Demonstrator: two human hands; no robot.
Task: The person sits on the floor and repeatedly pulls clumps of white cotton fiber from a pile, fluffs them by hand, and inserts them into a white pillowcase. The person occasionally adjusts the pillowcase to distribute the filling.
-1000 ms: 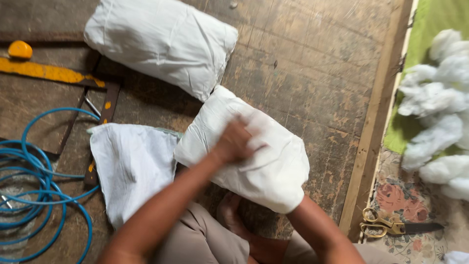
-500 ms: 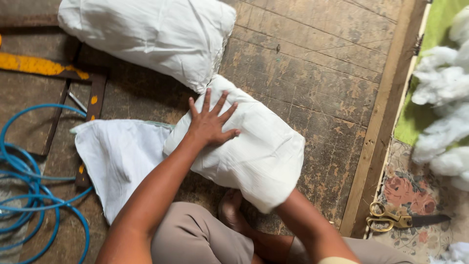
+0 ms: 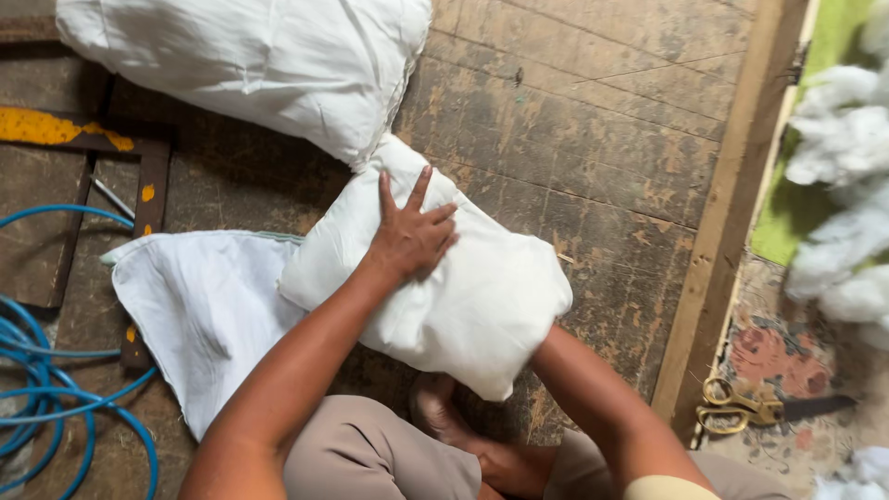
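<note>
Pressing flat on a small stuffed white pillow (image 3: 454, 278) at the middle of the worn wooden floor (image 3: 602, 120), left hand (image 3: 412, 236) spread open, fingers splayed, palm down, clasping nothing. Right hand hidden under the pillow's near end, only the forearm showing, its grip impossible to tell. Pillow tilted, far corner touching a larger white pillow (image 3: 250, 65) at the floor's far edge, near-left side overlapping an empty white cover (image 3: 204, 306) lying flat. Coiled blue hose (image 3: 46, 389) at the left edge. Beyond the wooden strip along the right edge, brass-coloured scissors (image 3: 736, 405) on a patterned mat, with clumps of white stuffing (image 3: 843, 176) farther back.
</note>
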